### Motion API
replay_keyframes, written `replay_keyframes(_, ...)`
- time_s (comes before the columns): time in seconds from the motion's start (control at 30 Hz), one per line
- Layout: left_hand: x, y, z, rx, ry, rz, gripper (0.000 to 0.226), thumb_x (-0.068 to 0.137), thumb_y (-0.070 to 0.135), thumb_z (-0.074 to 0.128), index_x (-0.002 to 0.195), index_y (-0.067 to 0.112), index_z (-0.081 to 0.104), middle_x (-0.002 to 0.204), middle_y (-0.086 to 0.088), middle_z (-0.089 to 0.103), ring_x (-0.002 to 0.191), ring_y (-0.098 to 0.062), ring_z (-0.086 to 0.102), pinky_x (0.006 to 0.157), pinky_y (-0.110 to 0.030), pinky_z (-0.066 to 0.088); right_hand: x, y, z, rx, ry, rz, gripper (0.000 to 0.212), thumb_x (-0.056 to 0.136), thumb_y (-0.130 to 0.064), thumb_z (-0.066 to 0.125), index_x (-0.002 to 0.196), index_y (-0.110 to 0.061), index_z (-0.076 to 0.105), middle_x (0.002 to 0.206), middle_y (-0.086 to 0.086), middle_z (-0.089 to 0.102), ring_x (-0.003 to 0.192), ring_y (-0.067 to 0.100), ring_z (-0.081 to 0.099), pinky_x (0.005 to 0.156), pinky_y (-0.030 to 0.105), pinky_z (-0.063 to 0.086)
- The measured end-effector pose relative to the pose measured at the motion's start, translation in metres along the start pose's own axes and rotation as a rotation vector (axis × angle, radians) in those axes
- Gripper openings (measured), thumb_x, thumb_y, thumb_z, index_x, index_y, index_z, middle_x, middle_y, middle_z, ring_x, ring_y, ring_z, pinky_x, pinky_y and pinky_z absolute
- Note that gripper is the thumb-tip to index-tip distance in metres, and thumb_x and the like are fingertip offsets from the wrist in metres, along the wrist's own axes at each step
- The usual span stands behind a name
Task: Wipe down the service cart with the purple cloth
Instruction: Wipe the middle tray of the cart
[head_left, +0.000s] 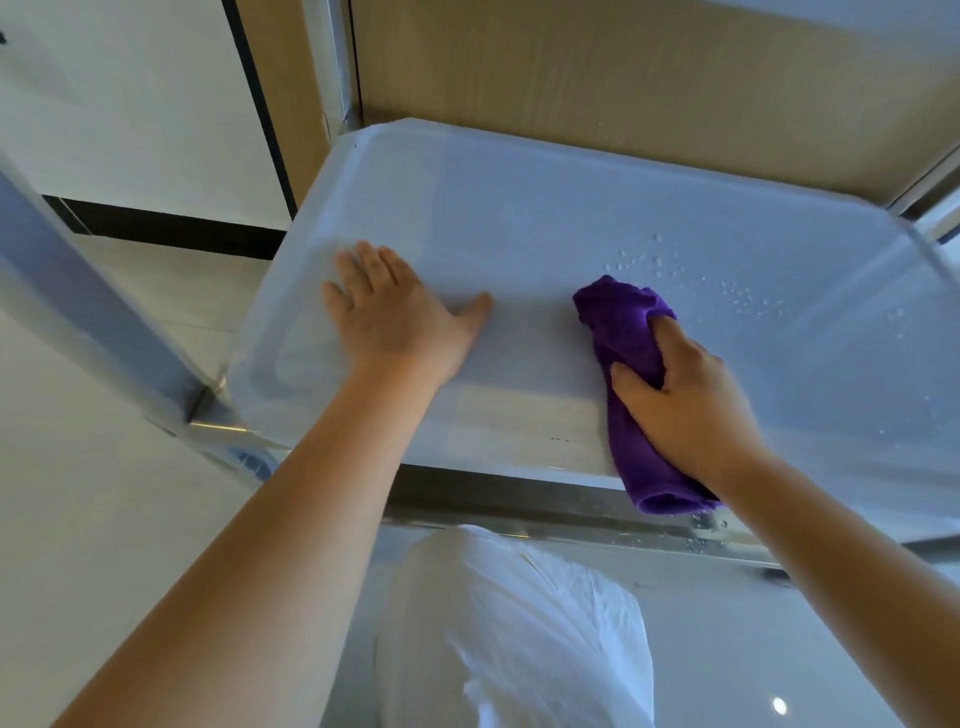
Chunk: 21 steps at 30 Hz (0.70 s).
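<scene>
Cart shelf: the pale top shelf of the service cart (545, 218) fills the middle of the view, with a raised rim and metal posts at its corners.
White bag: a crumpled white plastic bag (519, 623) sits on the level below, near the front edge.
Left hand: the left hand (395, 317) lies flat on the shelf, fingers spread, holding nothing.
Right hand: the right hand (691, 400) is closed over the purple cloth (623, 332), pressing it onto the shelf.
Cloth position: bunched lengthwise under the palm, one end sticking out past the fingertips, the other hanging over the shelf's front edge by the wrist.
Droplets: water droplets (737, 296) are scattered just beyond the cloth's far end.
</scene>
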<state>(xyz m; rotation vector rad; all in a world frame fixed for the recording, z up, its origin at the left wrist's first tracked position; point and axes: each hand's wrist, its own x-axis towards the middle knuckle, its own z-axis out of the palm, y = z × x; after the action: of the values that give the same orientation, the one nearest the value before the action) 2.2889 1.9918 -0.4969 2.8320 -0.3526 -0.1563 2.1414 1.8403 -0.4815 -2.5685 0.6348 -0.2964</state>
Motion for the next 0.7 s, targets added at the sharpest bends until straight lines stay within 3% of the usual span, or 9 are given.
replay_keyframes(0.07, -0.004, 0.003, -0.001, 0.046, 0.106, 0.133, 0.08, 0.087, 0.058, 0.045, 0.142, 0.004, 0.028, 0.153, -0.014, 0.018, 0.142, -0.029, 0.009, 0.111, -0.046, 0.013, -0.001, -0.005, 0.004, -0.062, 0.056, 0.068, 0.017, 0.088, -0.024, 0.051, 0.084, -0.015, 0.037, 0.069, -0.012, 0.04, 0.072, 0.026, 0.044, 0.063, 0.031, 0.031)
replay_keyframes(0.13, -0.007, 0.006, -0.004, 0.072, 0.179, 0.298, 0.049, 0.09, 0.042, 0.051, 0.125, 0.008, 0.05, 0.139, -0.012, 0.04, 0.13, -0.03, 0.032, 0.097, -0.04, 0.03, 0.0, -0.019, 0.012, -0.11, 0.107, 0.1, 0.016, 0.087, -0.023, 0.049, 0.085, -0.015, 0.035, 0.076, -0.006, 0.042, 0.081, 0.027, 0.043, 0.073, 0.032, 0.032)
replay_keyframes(0.23, -0.009, 0.014, -0.004, 0.045, 0.101, 0.292, 0.03, 0.095, 0.027, 0.045, 0.106, 0.003, 0.06, 0.119, -0.013, 0.055, 0.115, -0.032, 0.045, 0.086, -0.038, 0.038, 0.004, -0.042, 0.029, -0.134, 0.141, 0.086, 0.011, 0.087, -0.023, 0.048, 0.091, -0.015, 0.041, 0.1, 0.004, 0.057, 0.102, 0.029, 0.049, 0.089, 0.037, 0.034)
replay_keyframes(0.3, -0.012, 0.023, 0.001, 0.06, 0.023, 0.226, 0.037, 0.096, 0.02, 0.041, 0.124, -0.002, 0.05, 0.134, -0.017, 0.046, 0.128, -0.032, 0.036, 0.101, -0.038, 0.032, 0.008, -0.052, 0.038, -0.156, 0.123, 0.068, 0.02, 0.087, -0.027, 0.046, 0.102, -0.013, 0.048, 0.111, 0.005, 0.058, 0.113, 0.029, 0.047, 0.096, 0.04, 0.033)
replay_keyframes(0.33, -0.015, 0.028, 0.003, 0.067, -0.031, 0.191, 0.047, 0.096, 0.021, 0.041, 0.136, -0.003, 0.036, 0.146, -0.018, 0.032, 0.136, -0.032, 0.025, 0.109, -0.039, 0.023, 0.01, -0.055, 0.041, -0.168, 0.104, 0.037, 0.025, 0.087, -0.028, 0.046, 0.106, -0.012, 0.049, 0.115, 0.005, 0.057, 0.116, 0.029, 0.046, 0.098, 0.041, 0.033)
replay_keyframes(0.43, -0.023, 0.033, 0.006, 0.048, -0.115, 0.131, 0.065, 0.096, 0.028, 0.038, 0.147, 0.001, 0.009, 0.156, -0.016, 0.003, 0.144, -0.031, -0.001, 0.115, -0.041, 0.003, 0.011, -0.052, 0.041, -0.109, 0.056, -0.139, 0.022, 0.086, -0.022, 0.047, 0.105, -0.012, 0.051, 0.113, 0.002, 0.058, 0.111, 0.025, 0.048, 0.096, 0.038, 0.033)
replay_keyframes(0.57, -0.025, 0.028, 0.006, 0.021, -0.08, 0.134, 0.062, 0.098, 0.034, 0.03, 0.147, 0.001, 0.01, 0.157, -0.012, 0.004, 0.144, -0.027, 0.0, 0.115, -0.038, 0.003, 0.004, -0.029, 0.022, -0.042, 0.019, -0.21, 0.014, 0.083, -0.019, 0.054, 0.094, -0.012, 0.052, 0.096, 0.002, 0.057, 0.092, 0.023, 0.049, 0.07, 0.028, 0.029)
replay_keyframes(0.7, -0.028, 0.028, 0.007, 0.02, -0.072, 0.152, 0.071, 0.096, 0.045, 0.032, 0.147, 0.001, 0.011, 0.157, -0.013, 0.005, 0.144, -0.027, 0.001, 0.115, -0.037, 0.003, 0.002, 0.005, -0.002, -0.034, -0.02, -0.122, 0.012, 0.082, -0.019, 0.055, 0.084, -0.022, 0.044, 0.083, -0.006, 0.045, 0.078, 0.02, 0.042, 0.066, 0.029, 0.031)
